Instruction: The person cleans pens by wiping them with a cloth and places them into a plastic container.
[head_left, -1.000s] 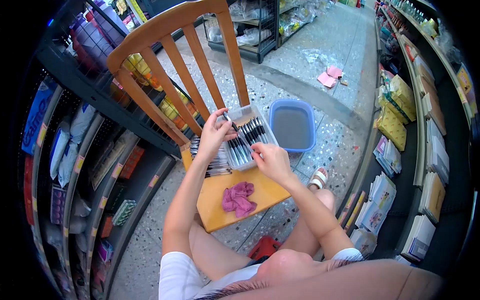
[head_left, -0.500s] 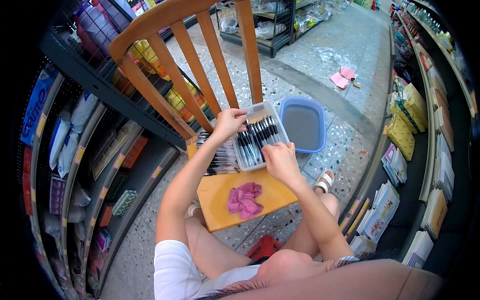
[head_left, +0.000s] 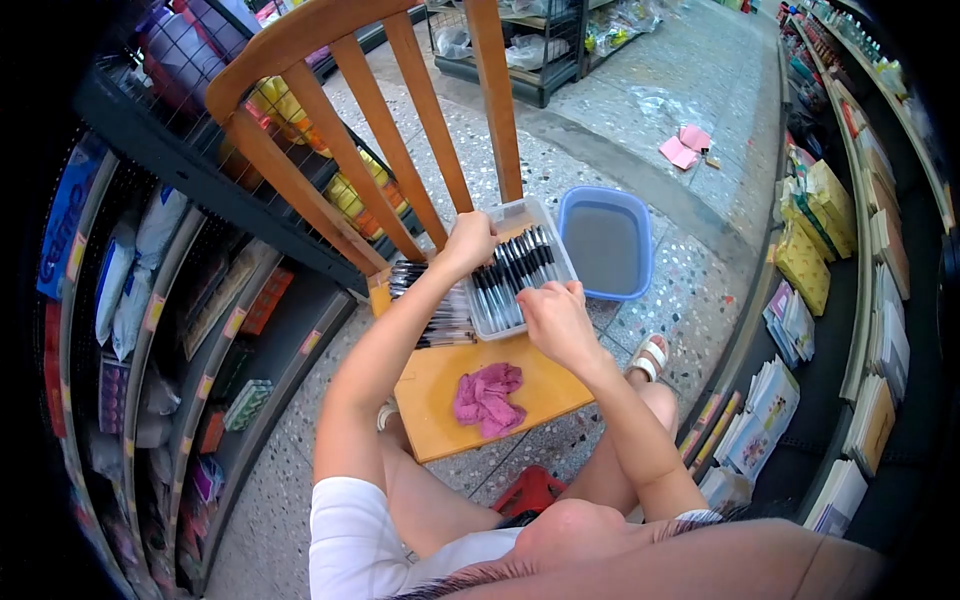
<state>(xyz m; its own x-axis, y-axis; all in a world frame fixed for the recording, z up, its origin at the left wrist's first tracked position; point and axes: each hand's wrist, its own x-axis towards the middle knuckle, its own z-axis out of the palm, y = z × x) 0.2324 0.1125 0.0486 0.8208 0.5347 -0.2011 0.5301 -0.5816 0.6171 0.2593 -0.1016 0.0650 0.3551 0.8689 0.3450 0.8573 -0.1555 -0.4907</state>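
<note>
A clear plastic box stands on the wooden chair seat, filled with a row of black-capped pens. My left hand is closed at the upper left of the box, its fingertips hidden behind the knuckles. At the lower right side of the box, my right hand is closed, with fingertips against the pens' lower ends; what it pinches cannot be made out. More pens lie piled on the seat left of the box, partly behind my left forearm. Nearer me is a crumpled pink cloth.
A blue basin of greyish water stands right of the chair. The slatted chair back rises behind the box. Stocked shelves curve along the left, and shelves with notebooks and packets along the right. Pink paper lies on the floor.
My left hand has turned slightly, its fingers now more curled and hidden. My right hand has shifted slightly left and closed in at the pens. The view has tilted a little.
</note>
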